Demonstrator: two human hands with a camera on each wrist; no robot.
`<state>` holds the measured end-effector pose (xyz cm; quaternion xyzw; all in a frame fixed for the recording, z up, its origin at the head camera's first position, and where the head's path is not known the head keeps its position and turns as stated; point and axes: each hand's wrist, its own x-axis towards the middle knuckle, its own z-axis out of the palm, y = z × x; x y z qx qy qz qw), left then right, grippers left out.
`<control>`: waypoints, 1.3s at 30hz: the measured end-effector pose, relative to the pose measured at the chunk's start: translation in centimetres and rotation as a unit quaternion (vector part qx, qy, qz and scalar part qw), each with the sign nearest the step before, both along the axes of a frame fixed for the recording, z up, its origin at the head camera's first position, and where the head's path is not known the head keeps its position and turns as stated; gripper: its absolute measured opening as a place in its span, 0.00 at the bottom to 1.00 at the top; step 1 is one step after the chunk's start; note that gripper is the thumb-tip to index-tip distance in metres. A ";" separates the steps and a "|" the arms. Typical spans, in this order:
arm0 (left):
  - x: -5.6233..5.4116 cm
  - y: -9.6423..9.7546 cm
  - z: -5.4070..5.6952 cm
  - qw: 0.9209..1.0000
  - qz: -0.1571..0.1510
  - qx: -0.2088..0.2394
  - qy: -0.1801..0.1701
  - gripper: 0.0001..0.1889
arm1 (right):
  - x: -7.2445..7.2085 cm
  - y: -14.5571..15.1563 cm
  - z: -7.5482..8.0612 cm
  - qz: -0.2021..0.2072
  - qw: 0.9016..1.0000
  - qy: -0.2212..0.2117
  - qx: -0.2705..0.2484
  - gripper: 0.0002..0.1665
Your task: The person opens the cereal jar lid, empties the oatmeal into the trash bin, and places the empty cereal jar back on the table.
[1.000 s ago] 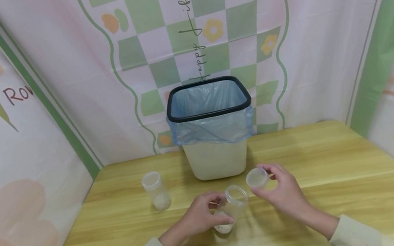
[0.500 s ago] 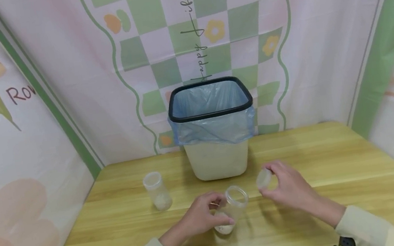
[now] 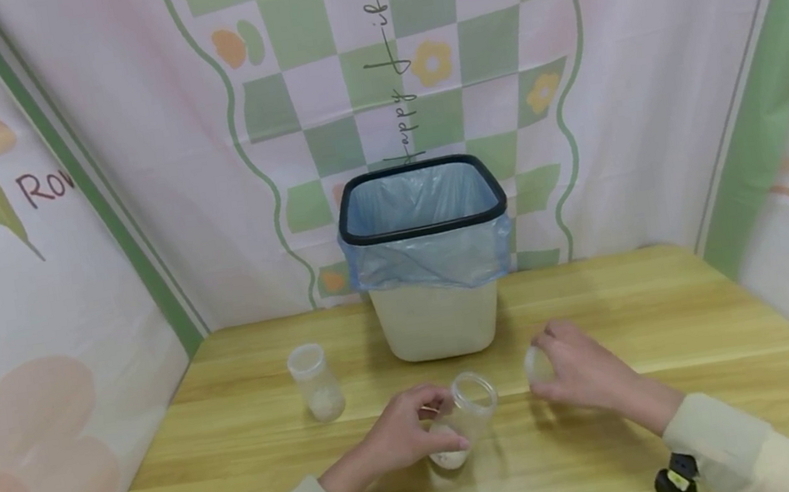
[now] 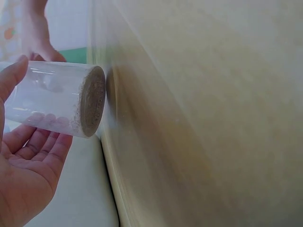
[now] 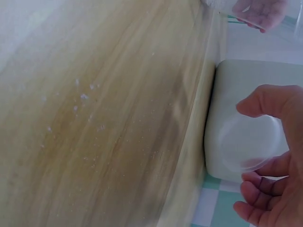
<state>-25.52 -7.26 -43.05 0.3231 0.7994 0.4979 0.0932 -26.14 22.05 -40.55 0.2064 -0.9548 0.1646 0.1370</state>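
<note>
My left hand [image 3: 416,429] grips a clear plastic jar [image 3: 473,413] whose mouth is uncovered. In the left wrist view the jar [image 4: 52,97] has a layer of pale, crumbly material at its bottom, close to the table, with thumb and fingers on opposite sides. To the right, my right hand [image 3: 581,367] pinches a round translucent lid [image 3: 536,364] by its edge. The lid [image 5: 251,142] stands on edge between thumb and fingers in the right wrist view. A second clear jar [image 3: 318,387], holding some pale material at its bottom, stands upright at the left.
A cream trash bin [image 3: 438,320] with a black rim and blue liner [image 3: 434,261] stands at the back of the wooden table [image 3: 246,485]. White specks [image 5: 84,97] lie scattered on the tabletop. Printed fabric [image 3: 304,32] hangs behind and along both sides.
My right hand has drawn the lid away from the jar, rightward and slightly down, turning it from flat to on edge. The left hand and its jar stay in place.
</note>
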 end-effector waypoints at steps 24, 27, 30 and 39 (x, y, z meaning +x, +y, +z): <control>0.4 0.1 0.0 0.999 0.025 0.013 -0.045 0.22 | -1.1 0.4 -1.4 0.017 0.996 -0.020 0.087 0.30; 0.4 0.1 0.0 0.998 0.025 0.015 -0.048 0.23 | -1.3 0.4 -1.4 0.018 0.995 -0.031 0.092 0.30; 0.4 0.0 0.0 0.998 0.027 0.015 -0.049 0.22 | -1.5 0.3 -1.3 0.020 0.994 -0.035 0.099 0.31; 0.8 0.0 0.2 0.997 0.033 0.018 -0.066 0.23 | -1.7 0.0 -1.2 0.019 0.993 -0.046 0.109 0.32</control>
